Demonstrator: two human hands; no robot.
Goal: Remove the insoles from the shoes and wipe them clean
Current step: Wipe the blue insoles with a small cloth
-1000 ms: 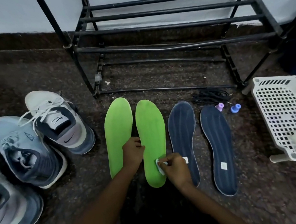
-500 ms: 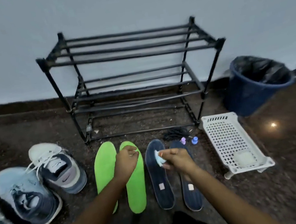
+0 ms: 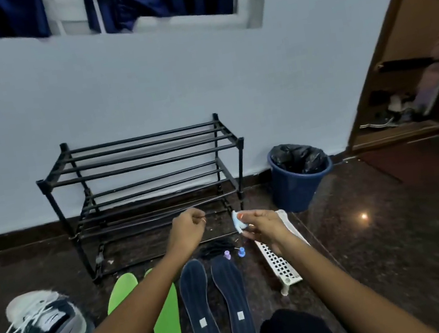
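Just in front of the shoe rack point(image 3: 141, 166), black laces point(image 3: 214, 245) and small caps point(image 3: 241, 252); nearer, green insoles point(image 3: 166, 325) and dark insoles point(image 3: 198, 298) side by side. Sneakers point(image 3: 48, 323) front-left of the rack, white basket point(image 3: 277, 264) front-right, blue bin point(image 3: 297, 183) to its right. Bare floor point(image 3: 394, 240) open farther right.

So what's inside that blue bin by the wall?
A crumpled black plastic bag lines the blue bin, bunched up at its rim. Whatever lies down in the bag is hidden from this angle.
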